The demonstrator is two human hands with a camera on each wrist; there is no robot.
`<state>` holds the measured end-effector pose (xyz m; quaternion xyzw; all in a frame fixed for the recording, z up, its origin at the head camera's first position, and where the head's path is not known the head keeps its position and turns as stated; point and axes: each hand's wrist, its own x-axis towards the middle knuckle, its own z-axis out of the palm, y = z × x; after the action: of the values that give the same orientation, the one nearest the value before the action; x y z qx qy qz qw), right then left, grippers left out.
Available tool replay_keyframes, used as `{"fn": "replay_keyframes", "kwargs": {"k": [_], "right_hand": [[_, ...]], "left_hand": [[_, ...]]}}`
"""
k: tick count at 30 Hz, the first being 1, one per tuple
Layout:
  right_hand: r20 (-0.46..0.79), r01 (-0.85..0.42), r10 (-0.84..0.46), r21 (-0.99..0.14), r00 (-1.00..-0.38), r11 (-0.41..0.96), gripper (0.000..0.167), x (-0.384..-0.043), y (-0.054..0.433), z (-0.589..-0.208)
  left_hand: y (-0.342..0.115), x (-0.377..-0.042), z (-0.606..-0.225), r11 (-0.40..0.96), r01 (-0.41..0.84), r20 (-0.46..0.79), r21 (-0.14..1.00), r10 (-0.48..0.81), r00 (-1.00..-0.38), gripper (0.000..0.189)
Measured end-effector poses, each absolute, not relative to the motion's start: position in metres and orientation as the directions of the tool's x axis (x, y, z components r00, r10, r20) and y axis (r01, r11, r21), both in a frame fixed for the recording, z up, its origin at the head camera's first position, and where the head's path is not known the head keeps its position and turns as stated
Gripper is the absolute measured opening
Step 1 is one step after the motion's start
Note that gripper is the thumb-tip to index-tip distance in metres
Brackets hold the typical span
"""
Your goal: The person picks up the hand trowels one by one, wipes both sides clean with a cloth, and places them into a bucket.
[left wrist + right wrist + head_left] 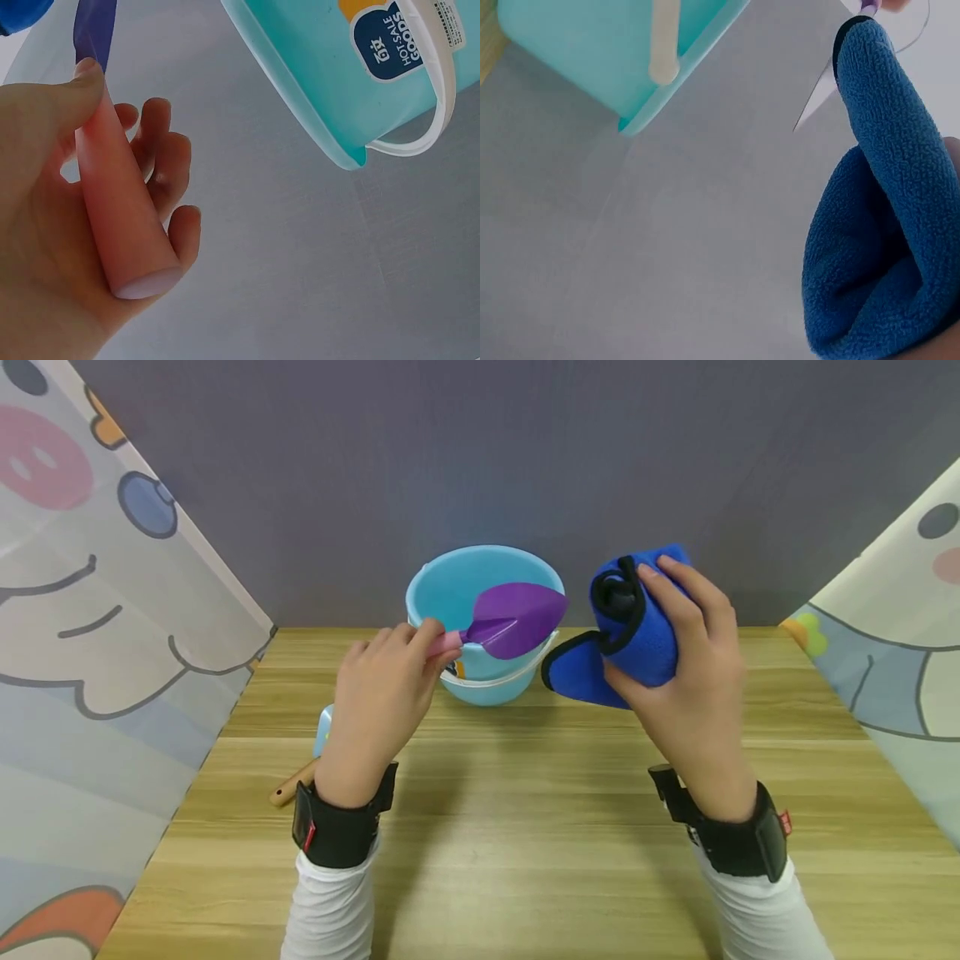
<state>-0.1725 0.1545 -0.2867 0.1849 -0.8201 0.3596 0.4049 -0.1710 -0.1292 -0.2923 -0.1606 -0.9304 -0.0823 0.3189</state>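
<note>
My left hand (386, 697) grips the pink handle (124, 202) of a toy shovel with a purple blade (517, 620). The blade is raised in front of the light blue bucket (483, 693), overlapping its rim in the head view. In my right hand (697, 668) is a bunched blue towel (652, 635) with black edging, held right of the bucket. One flap of the towel (900, 135) hangs out toward the bucket. The bucket stands upright at the back of the table, its white handle (442, 97) lowered against its side.
A wooden handle (292, 783) and a light blue piece (323, 731) lie on the wooden table (525, 860) at the left, partly hidden by my left forearm. A dark grey panel (375, 468) rises behind, and cartoon-printed panels (90, 635) flank both sides.
</note>
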Motion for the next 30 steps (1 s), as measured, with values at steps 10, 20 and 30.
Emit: {"fn": "replay_keyframes", "kwargs": {"k": [10, 20, 30], "right_hand": [[0.821, -0.728, -0.220, -0.302, -0.527, 0.616, 0.079, -0.162, 0.130, -0.296], [0.777, -0.727, -0.414, -0.082, -0.475, 0.681, 0.097, -0.162, 0.113, -0.309], [0.736, -0.692, -0.417, -0.096, -0.533, 0.716, 0.099, -0.165, 0.109, -0.315]], "left_hand": [[-0.123, -0.171, -0.295, 0.918, 0.396, 0.646, -0.004, 0.304, -0.700, 0.021], [-0.106, -0.171, -0.298, 0.883, 0.454, 0.666, -0.121, 0.412, -0.622, 0.019], [-0.101, -0.168, -0.296, 0.880, 0.433, 0.672, -0.194, 0.441, -0.595, 0.019]]}}
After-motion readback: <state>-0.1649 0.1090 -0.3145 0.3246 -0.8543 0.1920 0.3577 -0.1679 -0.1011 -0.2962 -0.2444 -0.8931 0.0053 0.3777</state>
